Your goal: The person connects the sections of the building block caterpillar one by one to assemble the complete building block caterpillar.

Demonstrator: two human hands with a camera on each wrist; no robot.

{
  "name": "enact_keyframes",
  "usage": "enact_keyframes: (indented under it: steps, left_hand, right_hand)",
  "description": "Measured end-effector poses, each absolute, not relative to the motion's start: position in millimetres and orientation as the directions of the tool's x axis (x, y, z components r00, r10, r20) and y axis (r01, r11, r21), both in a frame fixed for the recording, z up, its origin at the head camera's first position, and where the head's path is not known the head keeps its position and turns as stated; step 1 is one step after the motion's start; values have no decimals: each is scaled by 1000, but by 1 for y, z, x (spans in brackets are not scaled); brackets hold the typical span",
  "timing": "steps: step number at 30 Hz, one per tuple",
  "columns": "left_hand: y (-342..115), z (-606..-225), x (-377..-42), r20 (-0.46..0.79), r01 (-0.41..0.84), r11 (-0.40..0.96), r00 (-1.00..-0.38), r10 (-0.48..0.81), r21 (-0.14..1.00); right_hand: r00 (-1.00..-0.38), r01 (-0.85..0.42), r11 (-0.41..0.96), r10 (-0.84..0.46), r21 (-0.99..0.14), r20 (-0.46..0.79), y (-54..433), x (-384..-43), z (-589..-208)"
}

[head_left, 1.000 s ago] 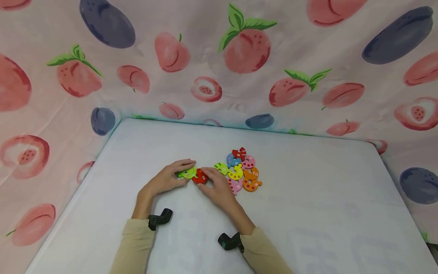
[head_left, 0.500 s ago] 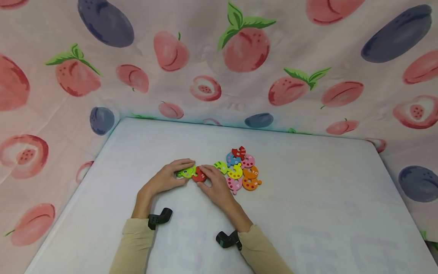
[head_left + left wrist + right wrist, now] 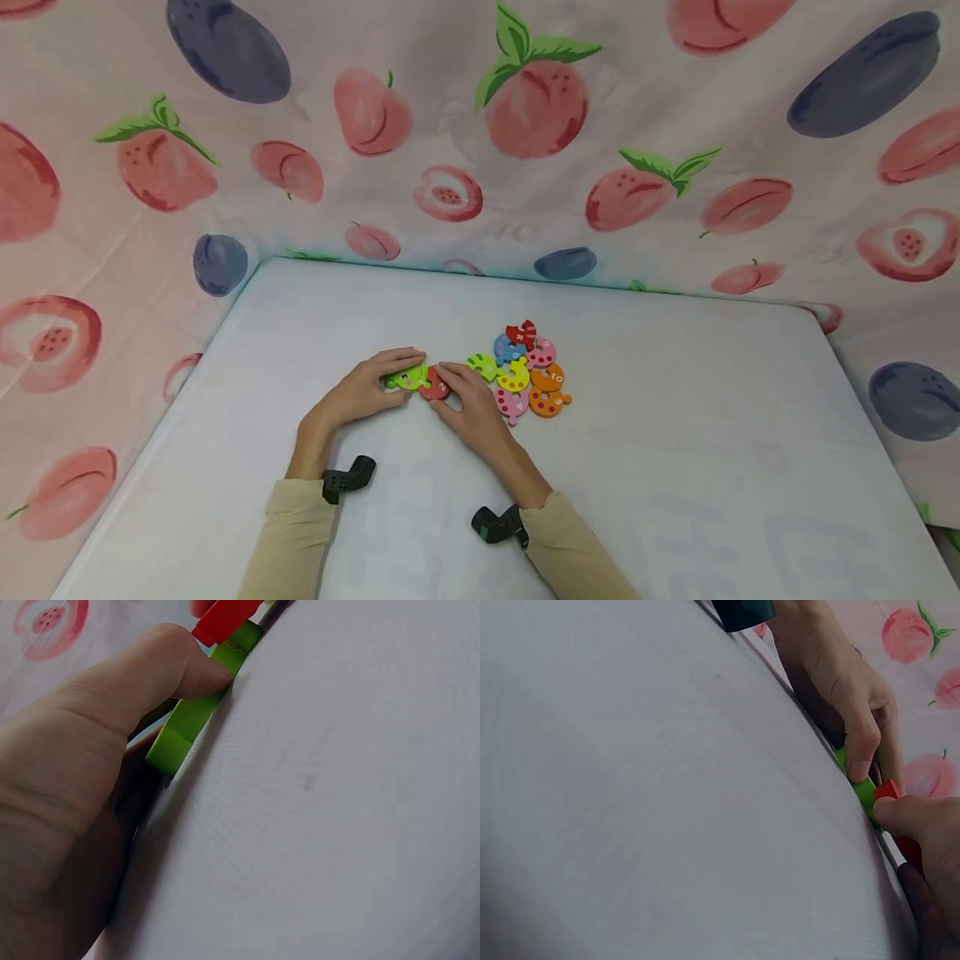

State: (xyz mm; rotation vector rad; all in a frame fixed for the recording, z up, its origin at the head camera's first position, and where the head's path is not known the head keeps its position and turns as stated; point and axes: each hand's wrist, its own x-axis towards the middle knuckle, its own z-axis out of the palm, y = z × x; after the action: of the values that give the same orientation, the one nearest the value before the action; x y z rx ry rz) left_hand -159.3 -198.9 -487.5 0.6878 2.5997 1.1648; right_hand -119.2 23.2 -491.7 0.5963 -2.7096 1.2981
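Note:
In the head view my left hand (image 3: 365,390) holds a green puzzle piece with a smiling animal face (image 3: 407,378) between thumb and fingers, flat on the table. My right hand (image 3: 478,410) pinches a red puzzle piece numbered 2 (image 3: 434,384) right against the green one. From the left wrist, the edge of the red piece (image 3: 226,620) sits a little higher than the green piece (image 3: 184,720), overlapping its far end. The right wrist view has the thumb on the red piece (image 3: 887,789), close over the green piece (image 3: 864,793). Fingers partly hide both pieces.
Several colourful numbered puzzle pieces lie bunched to the right of my right hand, among them a yellow one (image 3: 513,377), an orange one (image 3: 545,403) and a pink one (image 3: 511,404). A white cloth (image 3: 675,467) covers the table. Fruit-print fabric (image 3: 450,125) rises behind it.
My right hand has shifted slightly left with the red piece, turning it a little against the green one. The left hand stays in place on the green piece.

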Motion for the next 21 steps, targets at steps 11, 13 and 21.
enact_keyframes:
  steps: [11, 13, 21]
  left_hand:
    - [-199, -487, -159, 19, 343, 561, -864, 503, 754]
    - [-199, -488, -159, 20, 344, 559, -863, 505, 754]
    - [-200, -488, -159, 39, 351, 553, -867, 497, 756]
  right_hand:
    - [-918, -382, 563, -324, -733, 230, 23, -120, -492]
    - [-915, -389, 565, -327, -728, 235, 23, -121, -493]
    - [-923, -372, 594, -319, -713, 215, 21, -123, -496]
